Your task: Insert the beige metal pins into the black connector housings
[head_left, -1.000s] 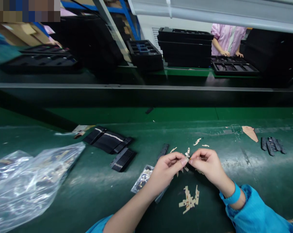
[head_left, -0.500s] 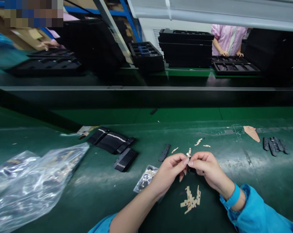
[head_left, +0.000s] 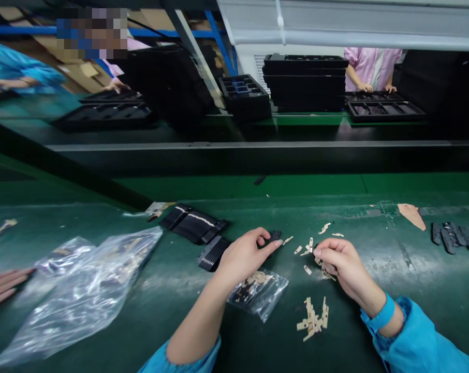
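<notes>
Left hand point(head_left: 242, 254) now apart from right hand point(head_left: 342, 261), by black part point(head_left: 275, 235)

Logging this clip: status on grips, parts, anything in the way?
Left grip open at black plate. Right grip pinching small dark piece. Loose pale pieces lie between them.

A black, narrow strip point(head_left: 275, 235) is lying by the fingertips of the left hand point(head_left: 245, 254), which are partly covering it; whether they are touching it I can't tell. A small dark piece point(head_left: 316, 247) is poking out between the pinched fingertips of the right hand point(head_left: 340, 261), its shape too hidden to make out.
</notes>
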The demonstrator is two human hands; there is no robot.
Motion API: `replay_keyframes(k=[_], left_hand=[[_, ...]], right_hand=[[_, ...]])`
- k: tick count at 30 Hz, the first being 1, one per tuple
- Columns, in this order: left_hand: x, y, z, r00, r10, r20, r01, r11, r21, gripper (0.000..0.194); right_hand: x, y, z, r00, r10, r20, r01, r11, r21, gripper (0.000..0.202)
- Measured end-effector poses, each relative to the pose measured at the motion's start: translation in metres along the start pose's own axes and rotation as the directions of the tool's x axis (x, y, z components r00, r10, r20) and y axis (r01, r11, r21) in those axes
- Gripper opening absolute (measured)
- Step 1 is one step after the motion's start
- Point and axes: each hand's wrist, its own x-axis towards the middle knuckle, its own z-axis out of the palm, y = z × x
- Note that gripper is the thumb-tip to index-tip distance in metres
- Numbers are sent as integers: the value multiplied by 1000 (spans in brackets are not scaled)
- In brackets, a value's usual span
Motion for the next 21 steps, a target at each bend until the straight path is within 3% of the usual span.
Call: replay_keyframes(k=[5, 12, 14, 18, 21], left_hand=[[4, -7, 4, 999, 6, 31, -6, 1000, 22, 29], [-2, 3, 0, 994, 82, -71, -90, 988, -125, 33], [-9, 9, 8, 994, 105, -14, -105, 966, -237, 31], [-29, 20, 37, 965, 147, 218, -28, 882, -470, 60], [-41, 25, 55, 939, 170, 299, 39, 811, -583, 57]], right_hand=[[0, -1, -1, 1000, -19, -5, 19, 1000, -8, 22], [1, -2, 1, 997, -69, -26, 69, 998, -8, 19], [1, -2, 2, 994, -96, -43, 95, 995, -20, 19], [0, -4, 0, 985, -155, -69, 152, 987, -55, 20], [1, -5, -1, 978, -194, -78, 188, 979, -79, 21]])
